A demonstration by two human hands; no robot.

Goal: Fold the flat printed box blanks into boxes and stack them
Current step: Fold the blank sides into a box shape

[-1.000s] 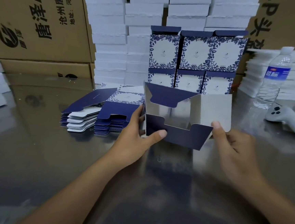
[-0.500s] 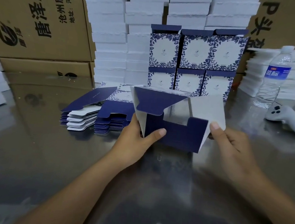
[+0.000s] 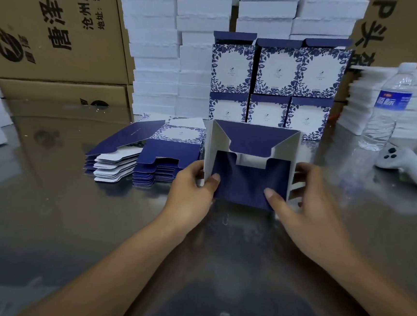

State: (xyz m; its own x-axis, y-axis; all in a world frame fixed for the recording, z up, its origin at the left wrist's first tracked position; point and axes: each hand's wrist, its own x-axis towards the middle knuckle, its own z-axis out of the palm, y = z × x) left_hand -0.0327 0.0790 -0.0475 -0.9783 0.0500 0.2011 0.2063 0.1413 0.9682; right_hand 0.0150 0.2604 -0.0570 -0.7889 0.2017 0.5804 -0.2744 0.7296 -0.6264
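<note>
A half-folded navy and white box (image 3: 250, 176) stands open-ended toward me at the table's middle, its two navy end flaps nearly meeting. My left hand (image 3: 192, 189) grips its left wall, thumb on the lower flap. My right hand (image 3: 299, 201) grips the right wall, thumb pressing the same flap. A pile of flat blanks (image 3: 147, 157) lies to the left. Folded floral boxes (image 3: 274, 85) stand stacked in two rows behind.
The steel table (image 3: 47, 206) carries a water bottle (image 3: 388, 108) and a white controller (image 3: 408, 167) at the right. White foam stacks (image 3: 156, 52) and brown cartons (image 3: 53, 23) line the back; more white stacks sit far left and right.
The box has been turned square toward me and its flaps folded inward. My right hand shifted from the upper right edge to grip the right wall, thumb on the lower flap.
</note>
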